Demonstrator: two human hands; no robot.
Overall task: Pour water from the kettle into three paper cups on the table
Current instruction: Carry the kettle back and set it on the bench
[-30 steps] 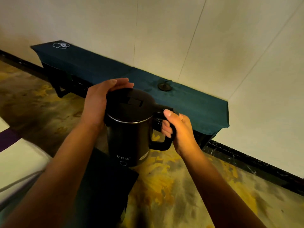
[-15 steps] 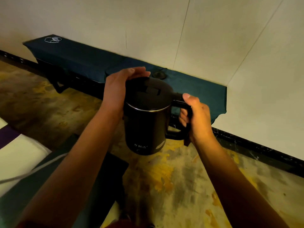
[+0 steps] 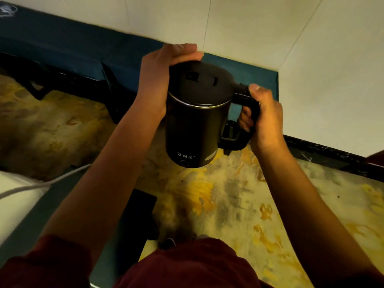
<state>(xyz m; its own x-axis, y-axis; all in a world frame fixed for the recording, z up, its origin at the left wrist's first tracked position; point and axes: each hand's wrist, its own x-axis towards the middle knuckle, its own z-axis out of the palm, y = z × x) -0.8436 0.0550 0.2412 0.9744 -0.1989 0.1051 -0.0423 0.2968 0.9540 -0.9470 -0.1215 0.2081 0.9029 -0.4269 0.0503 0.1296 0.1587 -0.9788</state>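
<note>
Dim warm light, deep shadows, soft focus, wide-angle edge bending.

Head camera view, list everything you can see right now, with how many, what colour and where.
kettle: one, black, lid shut, held in the air at centre.
bench cloth: one, dark teal, along the wall at upper left.
floor: yellow and grey marbled, below the kettle.
wall: pale tiles, top and right.
white cable: one, lower left.
dark mat: one, on the floor below centre.
paper cups: none in view.
left hand: cupped on the kettle's lid and side.
right hand: closed round the kettle's handle.
</note>
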